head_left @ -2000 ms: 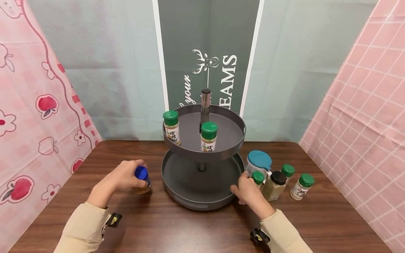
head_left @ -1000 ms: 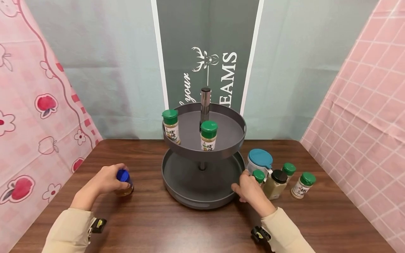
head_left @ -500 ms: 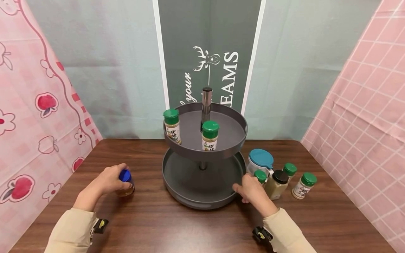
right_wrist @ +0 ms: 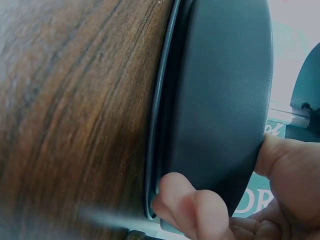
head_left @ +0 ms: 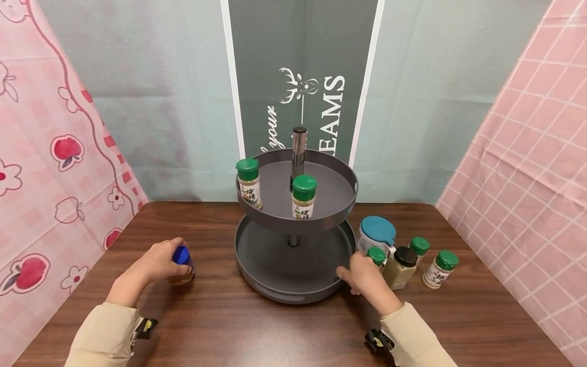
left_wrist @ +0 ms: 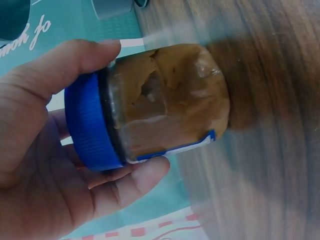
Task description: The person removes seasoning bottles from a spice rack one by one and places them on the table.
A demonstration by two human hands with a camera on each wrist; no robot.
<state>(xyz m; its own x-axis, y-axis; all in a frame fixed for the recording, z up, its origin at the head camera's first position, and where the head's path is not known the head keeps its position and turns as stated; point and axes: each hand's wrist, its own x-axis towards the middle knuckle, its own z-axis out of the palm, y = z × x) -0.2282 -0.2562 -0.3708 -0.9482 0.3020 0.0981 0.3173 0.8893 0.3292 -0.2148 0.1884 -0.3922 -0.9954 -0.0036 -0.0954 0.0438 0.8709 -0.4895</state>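
My left hand (head_left: 158, 261) holds a blue-lidded jar (head_left: 182, 255) low over the table, left of a dark grey two-tier rack. In the left wrist view, thumb and fingers wrap the lid end of the jar (left_wrist: 170, 100), which is glass with brown contents. At the rack's right front, my right hand (head_left: 367, 279) grips the wall of the lower tray (head_left: 284, 270). The right wrist view shows the thumb at the upper rim of that tray (right_wrist: 220, 90) and fingertips low on its outside. Two green-capped seasoning bottles, one at left (head_left: 249, 189) and one in front (head_left: 303, 200), stand in the upper tray.
Right of the rack stand a teal-lidded pitcher (head_left: 377, 230), a black-capped bottle (head_left: 397, 275) and several green-capped bottles, the outermost (head_left: 436, 277) with a white label. A metal post (head_left: 299, 153) rises through the upper tray (head_left: 330, 188). Fabric hangs behind and at both sides.
Between two seconds and one second ago, my left hand moved the jar left, away from the rack, and slightly nearer. Since then it stays put. My right hand keeps its hold on the tray.
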